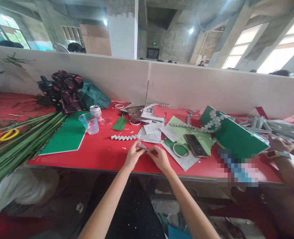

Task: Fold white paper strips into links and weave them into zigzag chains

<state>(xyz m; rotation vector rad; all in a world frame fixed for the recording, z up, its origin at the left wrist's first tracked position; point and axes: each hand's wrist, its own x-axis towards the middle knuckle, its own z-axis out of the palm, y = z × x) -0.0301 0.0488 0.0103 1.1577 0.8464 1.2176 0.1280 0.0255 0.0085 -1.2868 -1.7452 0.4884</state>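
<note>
Between my two hands is a small folded paper strip, [144, 146] whitish and narrow. My left hand [133, 154] pinches its left end. My right hand [159, 157] pinches the other end, fingers bent over it. Just beyond them on the red table lies a short zigzag chain of folded paper [124, 137]. Printed paper sheets [150, 132] lie behind my hands. To the right are a roll of tape [181, 150] and a dark phone [195, 145] on pale green paper.
A plastic cup [91, 124] and a can [96, 112] stand left of centre. Long green leaves [35, 142] spread over a green board [62, 142], near yellow-handled scissors [9, 134]. At right, another person's hand [281, 145] works beside a green folder [236, 136]. A white partition [211, 86] closes the back.
</note>
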